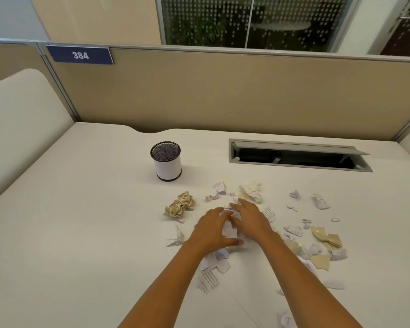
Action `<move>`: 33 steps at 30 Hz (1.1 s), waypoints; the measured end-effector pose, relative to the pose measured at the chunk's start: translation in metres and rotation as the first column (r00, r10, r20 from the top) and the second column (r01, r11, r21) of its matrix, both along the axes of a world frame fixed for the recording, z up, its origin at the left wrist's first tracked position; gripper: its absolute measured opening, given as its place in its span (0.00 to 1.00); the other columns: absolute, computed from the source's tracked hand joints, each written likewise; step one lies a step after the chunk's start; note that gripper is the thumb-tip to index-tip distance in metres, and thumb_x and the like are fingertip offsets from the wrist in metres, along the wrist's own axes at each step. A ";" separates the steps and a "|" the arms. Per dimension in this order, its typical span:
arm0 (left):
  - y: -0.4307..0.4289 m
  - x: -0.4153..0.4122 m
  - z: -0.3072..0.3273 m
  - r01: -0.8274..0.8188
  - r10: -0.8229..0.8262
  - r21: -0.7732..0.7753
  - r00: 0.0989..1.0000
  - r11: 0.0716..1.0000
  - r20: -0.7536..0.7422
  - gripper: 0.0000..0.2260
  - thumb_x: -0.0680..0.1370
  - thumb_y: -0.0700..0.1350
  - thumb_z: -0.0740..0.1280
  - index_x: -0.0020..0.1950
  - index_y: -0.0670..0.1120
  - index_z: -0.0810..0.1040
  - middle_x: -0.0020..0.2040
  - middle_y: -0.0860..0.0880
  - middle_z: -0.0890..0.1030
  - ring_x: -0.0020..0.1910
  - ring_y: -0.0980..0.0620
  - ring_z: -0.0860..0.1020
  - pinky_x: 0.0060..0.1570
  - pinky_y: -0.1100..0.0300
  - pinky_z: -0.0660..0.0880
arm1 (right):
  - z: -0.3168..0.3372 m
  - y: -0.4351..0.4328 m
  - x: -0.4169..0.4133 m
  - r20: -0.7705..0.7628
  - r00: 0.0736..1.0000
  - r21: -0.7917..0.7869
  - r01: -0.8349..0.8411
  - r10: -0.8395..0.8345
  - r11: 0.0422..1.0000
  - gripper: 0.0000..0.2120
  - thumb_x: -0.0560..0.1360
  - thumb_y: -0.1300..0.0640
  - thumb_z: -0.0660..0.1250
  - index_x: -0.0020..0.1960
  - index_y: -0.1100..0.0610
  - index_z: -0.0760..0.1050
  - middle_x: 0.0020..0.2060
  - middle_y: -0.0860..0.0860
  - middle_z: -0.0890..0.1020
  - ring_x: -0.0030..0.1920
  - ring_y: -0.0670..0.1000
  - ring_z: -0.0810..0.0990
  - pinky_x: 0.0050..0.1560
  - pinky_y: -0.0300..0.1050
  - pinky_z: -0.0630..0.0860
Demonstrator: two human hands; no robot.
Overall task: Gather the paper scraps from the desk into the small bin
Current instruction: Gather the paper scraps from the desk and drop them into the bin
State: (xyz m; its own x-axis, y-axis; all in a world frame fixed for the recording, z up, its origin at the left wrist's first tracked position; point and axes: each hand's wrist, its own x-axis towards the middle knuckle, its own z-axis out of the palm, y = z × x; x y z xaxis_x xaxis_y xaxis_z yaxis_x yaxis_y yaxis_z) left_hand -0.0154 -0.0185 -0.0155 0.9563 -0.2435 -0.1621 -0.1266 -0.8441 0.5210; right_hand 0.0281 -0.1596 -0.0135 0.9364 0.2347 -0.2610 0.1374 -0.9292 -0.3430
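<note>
- Near the middle of the bench [81,233], we see both hands cupped around a small heap of white paper scraps [230,229].
- Our left hand [211,229] lies palm down, fingers spread and curled against the heap's left side; it is not closed on anything.
- Our right hand [250,217] mirrors it on the right side, fingers loosely open over the paper.
- More scraps lie scattered toward the right edge, with tan torn pieces [327,237] among them.
- Two tan crumpled balls [180,204] sit just left of the hands.
- A small bin [166,161], white with a dark mesh inside, stands upright farther back, apart from the scraps.
- Behind on the right, a cable hatch [298,155] is open.
</note>
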 end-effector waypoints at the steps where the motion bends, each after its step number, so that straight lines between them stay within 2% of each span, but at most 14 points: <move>1: -0.001 -0.003 0.000 0.005 -0.005 0.000 1.000 1.000 0.006 0.35 0.68 0.62 0.70 0.71 0.56 0.64 0.74 0.50 0.63 0.72 0.49 0.62 0.70 0.53 0.60 | 0.001 -0.001 -0.002 -0.008 1.000 0.006 -0.006 0.006 1.000 0.23 0.79 0.51 0.59 0.74 0.48 0.63 0.76 0.49 0.59 0.76 0.52 0.57 0.72 0.52 0.62; 8: -0.003 -0.006 0.002 -0.098 0.099 -0.030 0.993 0.995 0.065 0.20 0.74 0.50 0.69 0.65 0.49 0.74 0.63 0.48 0.75 0.63 0.50 0.71 0.57 0.59 0.69 | 0.004 -0.009 -0.014 0.139 0.990 0.053 -0.019 0.011 0.998 0.17 0.78 0.61 0.62 0.65 0.53 0.75 0.66 0.51 0.75 0.66 0.50 0.72 0.62 0.42 0.71; 11: -0.002 -0.004 0.005 -0.140 0.145 -0.054 0.985 0.989 0.091 0.13 0.75 0.42 0.68 0.60 0.46 0.80 0.58 0.46 0.80 0.58 0.48 0.76 0.54 0.60 0.71 | 0.006 -0.011 -0.016 0.187 0.982 0.050 -0.001 -0.009 0.999 0.15 0.77 0.61 0.63 0.63 0.55 0.78 0.61 0.52 0.79 0.62 0.51 0.76 0.59 0.42 0.73; 14: -0.001 0.000 0.008 -0.228 0.237 -0.103 0.968 0.968 0.079 0.12 0.76 0.37 0.65 0.57 0.44 0.82 0.55 0.44 0.83 0.54 0.48 0.80 0.56 0.59 0.76 | 0.005 -0.009 -0.015 0.226 0.973 0.068 0.034 -0.049 0.997 0.13 0.76 0.62 0.64 0.58 0.56 0.81 0.56 0.54 0.81 0.55 0.52 0.80 0.53 0.40 0.74; 17: 0.002 0.005 0.012 -0.331 0.343 -0.214 0.939 0.919 0.022 0.12 0.75 0.32 0.63 0.51 0.40 0.84 0.50 0.42 0.85 0.47 0.49 0.83 0.49 0.67 0.76 | 0.006 -0.006 -0.013 0.190 0.965 0.166 0.148 -0.179 0.975 0.11 0.75 0.65 0.66 0.53 0.57 0.83 0.52 0.55 0.84 0.51 0.52 0.82 0.51 0.39 0.75; 20: 0.010 0.012 0.023 -0.422 0.442 -0.303 0.897 0.854 -0.003 0.10 0.74 0.32 0.65 0.49 0.38 0.84 0.49 0.41 0.85 0.47 0.48 0.83 0.41 0.74 0.70 | 0.012 -0.005 -0.009 0.062 0.906 0.448 0.351 -0.420 0.823 0.08 0.73 0.68 0.68 0.48 0.60 0.84 0.47 0.56 0.86 0.46 0.53 0.83 0.47 0.38 0.76; 22: 0.019 0.020 0.035 -0.494 0.527 -0.381 0.850 0.782 -0.021 0.09 0.73 0.32 0.67 0.49 0.38 0.84 0.48 0.40 0.85 0.44 0.47 0.82 0.35 0.76 0.70 | 0.020 -0.005 -0.006 -0.051 0.871 0.581 0.424 -0.488 0.695 0.07 0.71 0.66 0.71 0.48 0.60 0.84 0.46 0.56 0.86 0.46 0.53 0.83 0.43 0.31 0.75; 24: 0.030 0.030 0.048 -0.543 0.591 -0.443 0.806 0.714 -0.035 0.09 0.73 0.32 0.67 0.49 0.39 0.84 0.47 0.40 0.85 0.35 0.53 0.80 0.30 0.78 0.70 | 0.029 -0.002 0.000 -0.149 0.849 0.671 0.463 -0.507 0.579 0.07 0.71 0.65 0.72 0.49 0.60 0.84 0.44 0.55 0.85 0.44 0.51 0.82 0.36 0.23 0.73; 25: 0.037 0.035 0.055 -0.557 0.614 -0.471 0.788 0.683 -0.041 0.10 0.73 0.32 0.66 0.50 0.39 0.84 0.47 0.40 0.85 0.31 0.58 0.77 0.30 0.78 0.71 | 0.034 0.000 0.003 -0.188 0.839 0.705 0.477 -0.510 0.525 0.07 0.71 0.64 0.73 0.49 0.59 0.84 0.44 0.54 0.85 0.43 0.50 0.81 0.35 0.23 0.73; 26: 0.042 0.040 0.060 -0.570 0.637 -0.499 0.770 0.653 -0.045 0.10 0.73 0.33 0.66 0.51 0.40 0.84 0.47 0.40 0.85 0.28 0.61 0.75 0.30 0.77 0.70 | 0.039 0.003 0.006 -0.233 0.828 0.732 0.494 -0.509 0.469 0.07 0.70 0.64 0.73 0.49 0.59 0.84 0.43 0.54 0.85 0.42 0.50 0.81 0.38 0.25 0.74; 28: 0.054 0.050 0.073 -0.596 0.690 -0.555 0.722 0.580 -0.055 0.10 0.74 0.34 0.66 0.52 0.40 0.84 0.47 0.39 0.85 0.26 0.60 0.73 0.28 0.78 0.68 | 0.049 0.012 0.012 -0.314 0.811 0.762 0.526 -0.494 0.379 0.07 0.70 0.63 0.74 0.49 0.59 0.83 0.42 0.54 0.84 0.41 0.50 0.81 0.45 0.35 0.78; 30: 0.067 0.060 0.086 -0.621 0.741 -0.607 0.667 0.496 -0.076 0.10 0.75 0.34 0.66 0.54 0.40 0.83 0.49 0.39 0.84 0.32 0.54 0.77 0.34 0.75 0.72 | 0.056 0.021 0.019 -0.359 0.807 0.774 0.538 -0.468 0.335 0.08 0.70 0.63 0.74 0.49 0.59 0.83 0.42 0.55 0.85 0.42 0.52 0.82 0.52 0.44 0.80; 32: 0.080 0.072 0.098 -0.651 0.796 -0.627 0.600 0.427 -0.081 0.10 0.75 0.36 0.67 0.54 0.41 0.83 0.53 0.40 0.84 0.47 0.46 0.81 0.52 0.62 0.76 | 0.062 0.031 0.026 -0.411 0.808 0.798 0.543 -0.422 0.263 0.09 0.70 0.64 0.73 0.50 0.59 0.83 0.44 0.56 0.85 0.46 0.55 0.83 0.58 0.48 0.80; 33: 0.087 0.079 0.103 -0.669 0.821 -0.625 0.566 0.403 -0.077 0.10 0.75 0.37 0.67 0.54 0.42 0.83 0.54 0.41 0.84 0.53 0.45 0.80 0.57 0.59 0.75 | 0.065 0.036 0.030 -0.434 0.811 0.811 0.541 -0.393 0.223 0.09 0.70 0.66 0.73 0.50 0.59 0.82 0.46 0.57 0.85 0.47 0.55 0.84 0.59 0.49 0.79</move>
